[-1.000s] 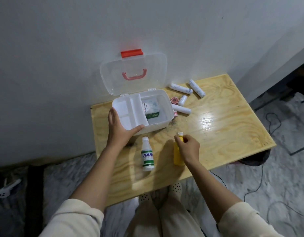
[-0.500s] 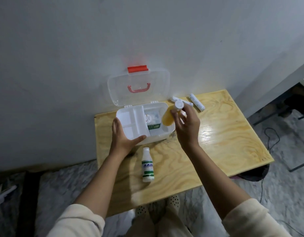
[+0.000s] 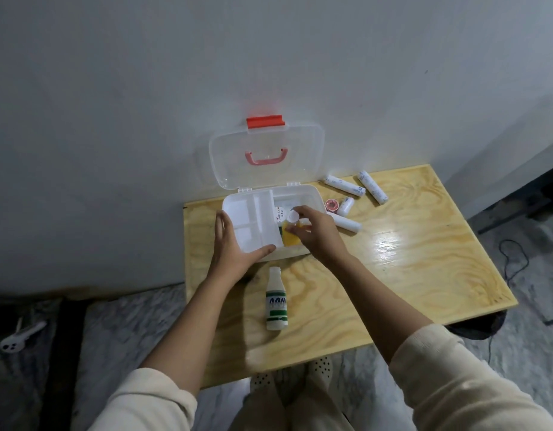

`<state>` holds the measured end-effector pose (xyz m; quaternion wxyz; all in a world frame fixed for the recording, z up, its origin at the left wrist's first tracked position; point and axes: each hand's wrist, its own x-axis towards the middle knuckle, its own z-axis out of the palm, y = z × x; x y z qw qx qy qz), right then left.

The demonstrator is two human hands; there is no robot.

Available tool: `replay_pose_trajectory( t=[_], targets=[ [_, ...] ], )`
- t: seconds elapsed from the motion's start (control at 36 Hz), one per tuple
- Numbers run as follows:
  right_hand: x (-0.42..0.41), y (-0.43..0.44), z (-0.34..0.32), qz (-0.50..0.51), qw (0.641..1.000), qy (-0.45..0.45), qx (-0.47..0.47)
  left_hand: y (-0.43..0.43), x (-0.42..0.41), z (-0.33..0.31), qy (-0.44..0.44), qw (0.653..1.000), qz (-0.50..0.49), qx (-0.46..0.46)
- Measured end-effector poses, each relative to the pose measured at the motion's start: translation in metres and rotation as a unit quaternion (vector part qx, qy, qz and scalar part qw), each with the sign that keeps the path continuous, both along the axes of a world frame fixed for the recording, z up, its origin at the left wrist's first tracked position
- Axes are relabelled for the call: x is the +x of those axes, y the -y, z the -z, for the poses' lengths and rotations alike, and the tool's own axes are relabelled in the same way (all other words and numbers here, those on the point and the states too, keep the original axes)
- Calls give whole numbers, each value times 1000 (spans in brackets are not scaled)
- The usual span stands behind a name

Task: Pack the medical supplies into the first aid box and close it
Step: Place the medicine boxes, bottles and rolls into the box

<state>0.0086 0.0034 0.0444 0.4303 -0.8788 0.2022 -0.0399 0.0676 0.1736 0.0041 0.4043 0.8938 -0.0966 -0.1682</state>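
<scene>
The white first aid box (image 3: 312, 197) stands open at the table's back edge, its clear lid (image 3: 267, 157) with a red latch leaning on the wall. A white divided tray (image 3: 253, 223) fills its left half. My left hand (image 3: 234, 244) grips the box's front left corner. My right hand (image 3: 315, 233) holds a yellow bottle (image 3: 290, 236) with a white cap inside the box's right half, beside a boxed item. A white bottle with a green label (image 3: 276, 301) lies on the table in front of the box. Several white bandage rolls (image 3: 345, 185) and a small tape roll (image 3: 332, 204) lie to the right.
The small plywood table (image 3: 409, 259) stands against a grey wall. Its right half is bare wood. My knees and spotted slippers (image 3: 320, 367) sit just under the near edge. Cables (image 3: 515, 259) run on the floor at right.
My right hand lifted the yellow bottle from the table, carried it over the box and has lowered it into the right compartment. My left hand stayed on the box.
</scene>
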Motion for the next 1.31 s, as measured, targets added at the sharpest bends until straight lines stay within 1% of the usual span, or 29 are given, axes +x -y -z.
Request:
replay_pose_trajectory(
  t=[0.06, 0.14, 0.33, 0.47, 0.53, 0.64, 0.72, 0.81, 0.89, 0.97, 1.06, 1.11, 1.22, 1.31],
  targets=[
    [4, -2, 1, -17, 1000, -14, 3, 1, 0, 0, -1, 1000, -2, 7],
    [5, -5, 5, -33, 999, -17, -16, 0, 0, 0, 2, 1000, -1, 12],
    [3, -6, 11, -8, 998, 6, -58, -1, 1, -1, 7, 1000, -2, 7],
    [-3, -11, 11, 16, 998, 20, -50, 0, 0, -1, 7, 1000, -5, 4],
    [-11, -16, 11, 38, 996, 49, -57, 1, -1, -1, 2, 1000, -8, 8],
    [-34, -30, 14, 62, 982, 156, -83, 1, -1, -1, 8, 1000, -7, 8],
    [-54, -44, 27, 65, 979, 177, -78, 0, -1, 1, 6, 1000, -3, 9],
    [-70, -59, 44, 64, 988, 132, -47, 0, 0, 1, 15, 1000, 0, 9],
    [-75, -69, 62, 74, 997, 35, -14, -1, 0, 2, 22, 1000, 3, 11],
    [-68, -75, 72, 99, 993, -63, 13, -2, 0, 2, 29, 999, 9, 9],
    [-57, -76, 77, 112, 986, -126, 21, -2, 1, 2, 31, 999, 10, 3],
    [-50, -76, 78, 125, 982, -137, 30, -2, 1, 3, 33, 999, 10, 2],
    [-43, -77, 71, 135, 978, -135, 86, -2, 1, 4, 37, 999, 11, -1],
    [-51, -76, 67, 148, 974, -107, 133, -3, 1, 6, 38, 999, 10, -6]
  ],
)
